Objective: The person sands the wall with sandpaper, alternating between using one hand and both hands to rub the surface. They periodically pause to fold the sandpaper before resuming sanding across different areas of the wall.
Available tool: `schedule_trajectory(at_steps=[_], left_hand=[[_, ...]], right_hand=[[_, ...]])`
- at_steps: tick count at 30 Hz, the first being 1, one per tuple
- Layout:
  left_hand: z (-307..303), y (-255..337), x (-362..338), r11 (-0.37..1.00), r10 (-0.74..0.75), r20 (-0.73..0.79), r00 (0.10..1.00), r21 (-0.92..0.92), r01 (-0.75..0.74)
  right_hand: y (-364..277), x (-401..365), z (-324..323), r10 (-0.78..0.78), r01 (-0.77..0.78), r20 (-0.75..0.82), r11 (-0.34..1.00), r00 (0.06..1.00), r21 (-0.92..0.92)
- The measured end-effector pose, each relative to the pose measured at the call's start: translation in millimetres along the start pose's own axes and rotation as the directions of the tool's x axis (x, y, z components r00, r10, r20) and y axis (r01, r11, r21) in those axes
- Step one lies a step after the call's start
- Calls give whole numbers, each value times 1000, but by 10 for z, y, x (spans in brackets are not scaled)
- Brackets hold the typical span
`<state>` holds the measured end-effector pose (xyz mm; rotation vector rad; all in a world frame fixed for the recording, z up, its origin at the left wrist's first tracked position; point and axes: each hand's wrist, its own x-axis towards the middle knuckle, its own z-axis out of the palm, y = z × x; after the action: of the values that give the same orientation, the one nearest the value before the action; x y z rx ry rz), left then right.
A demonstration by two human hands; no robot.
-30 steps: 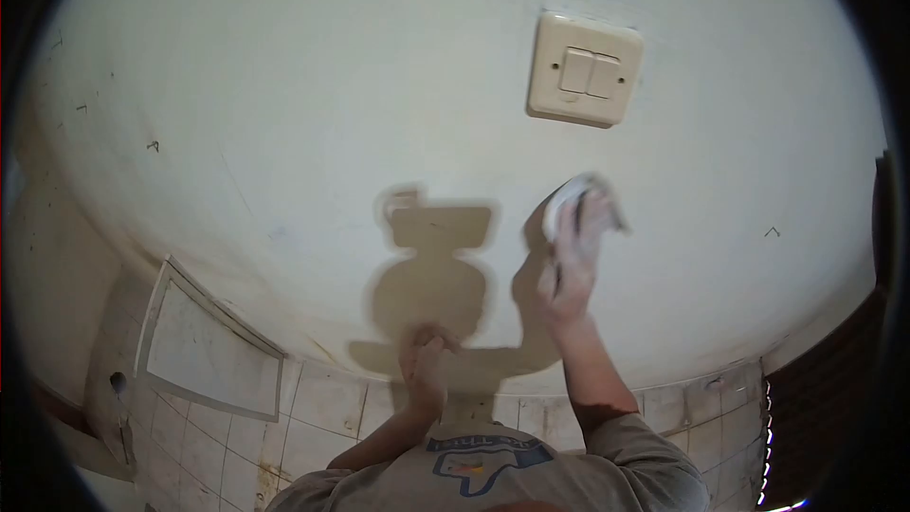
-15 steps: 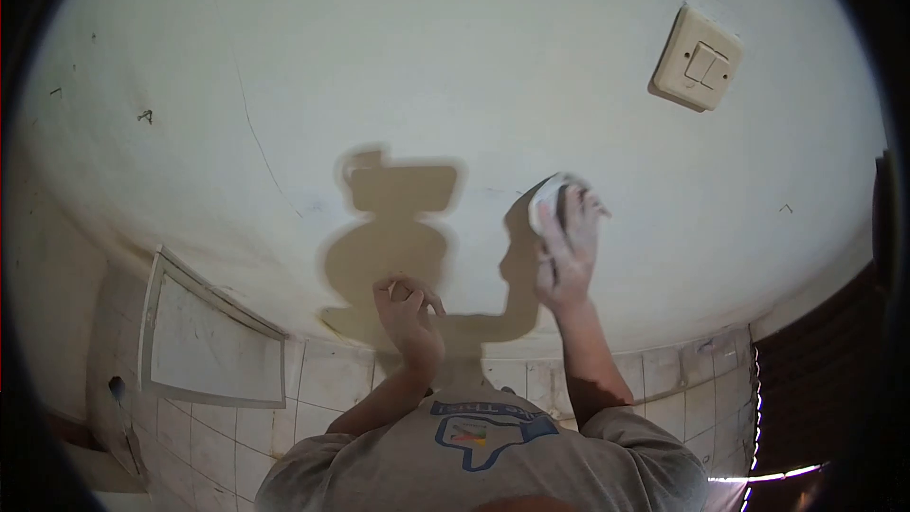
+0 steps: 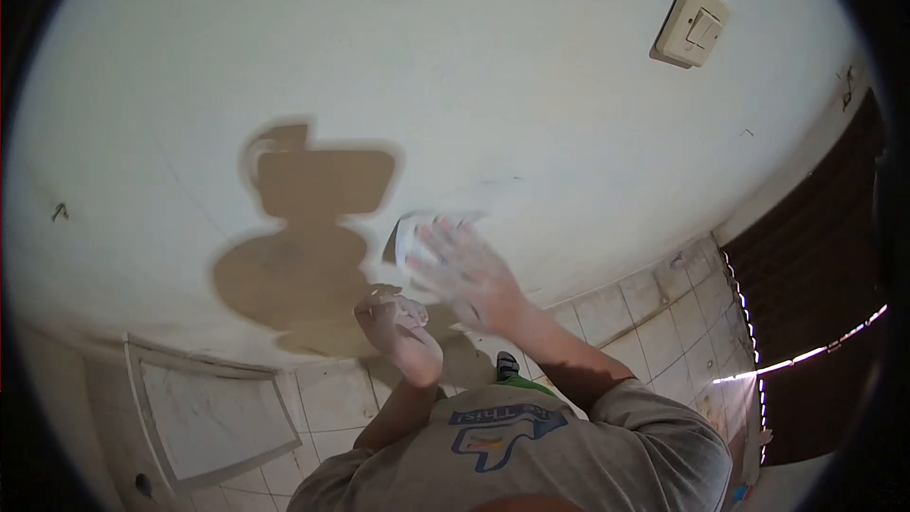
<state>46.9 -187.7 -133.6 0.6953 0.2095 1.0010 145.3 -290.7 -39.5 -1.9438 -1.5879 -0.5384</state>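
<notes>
Left of centre on the pale wall: right hand, fingers spread, holding a pale pad beneath them, with only the left part of the pad plainly visible. Blur over the fingers; hold seemingly a flat press rather than a pinch, and full contact between pad and wall impossible to confirm.

Just changed: passage of right hand and pad leftward, from well right of the shadow to just beside it, close to the left hand. Meaning for the work, by judgement: a broad sideways sweep, with a different stretch of wall now facing the pad. Left hand, slightly nearer: fingers curled inward, no held thing discernible, degree of closure and any touch on the wall not clear.

Compared with half a second earlier: light switch higher at the far right, shadow farther left, framed panel lower at the near left, and more of the dark panel in view on the right; probably a turn of the head. Newly visible: shoe just beyond the shirt. Beyond the right hand, apart from the pad: faint dark mark on the wall.
</notes>
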Motion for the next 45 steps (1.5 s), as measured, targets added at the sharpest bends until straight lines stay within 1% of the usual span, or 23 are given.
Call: schedule_trajectory(at_steps=[2,5,7,9,10,12,13,14,15,17,18,19,21,23,27,30,32,37,39,41,43,44,45], left_hand=[[78,-11,25,998,4,-54,999,62,-1],[-38,-299,-132,956,9,-151,989,-289,-53],[10,-245,-224,918,-107,310,945,-334,213],[62,-164,-256,849,-257,637,727,-211,485],[218,9,-207,789,-365,723,587,-95,607],[-237,-367,-288,801,-597,610,521,417,430],[-440,-389,-244,798,-594,653,470,402,449],[-613,-362,-144,796,-583,690,429,379,473],[-559,-206,14,853,-519,678,521,370,367],[-156,214,390,908,-246,625,741,416,-49],[136,432,587,837,2,635,773,422,-349],[447,631,766,660,249,640,727,437,-611],[929,885,1035,297,524,661,537,449,-843],[1224,927,1188,36,605,698,383,457,-889],[1163,342,1142,-179,503,788,355,497,-849],[346,-389,780,-105,421,798,432,516,-850],[-29,-701,401,47,317,718,620,641,-766],[463,285,665,-60,555,720,417,534,-843],[658,665,824,-19,692,584,425,603,-797],[584,766,1138,-132,734,615,289,546,-827],[539,549,1215,-148,675,637,373,611,-777],[579,244,1138,-132,573,633,520,698,-704],[612,188,1063,-138,550,656,518,682,-718]], right_hand=[[-236,-84,-164,50,-68,59,928,997,365],[-406,-650,-407,402,-611,463,456,790,647],[-483,-853,-477,546,-626,509,36,665,779],[-519,-936,-485,632,-413,517,-320,577,852],[-485,-934,-506,624,-372,522,-367,581,853],[-249,-1089,-383,697,-457,430,-164,573,874],[-179,-1151,-343,722,-500,389,-70,572,863],[-167,-1130,-414,628,-383,368,-119,685,916],[-137,-1070,-530,521,-277,332,-183,786,943],[27,-1054,-693,387,-165,241,-220,890,962],[46,-1099,-719,377,-152,215,-190,901,970],[49,-1158,-739,371,-135,187,-161,910,978],[74,-1222,-712,388,-156,205,-153,898,976],[114,-1318,-674,386,-173,208,-125,899,977],[199,-1522,-630,407,-196,252,-175,878,965],[135,-1567,-515,435,-131,245,-276,866,952],[185,-1645,-489,449,-97,252,-340,857,936],[333,-1701,-501,431,-117,270,-349,861,930],[420,-1678,-450,418,-120,260,-332,871,936],[426,-1569,-374,451,-65,257,-398,855,915],[521,-1511,-388,455,-44,259,-432,852,901],[645,-1578,-497,440,-70,295,-459,848,886],[668,-1597,-506,424,-93,325,-482,845,871]])
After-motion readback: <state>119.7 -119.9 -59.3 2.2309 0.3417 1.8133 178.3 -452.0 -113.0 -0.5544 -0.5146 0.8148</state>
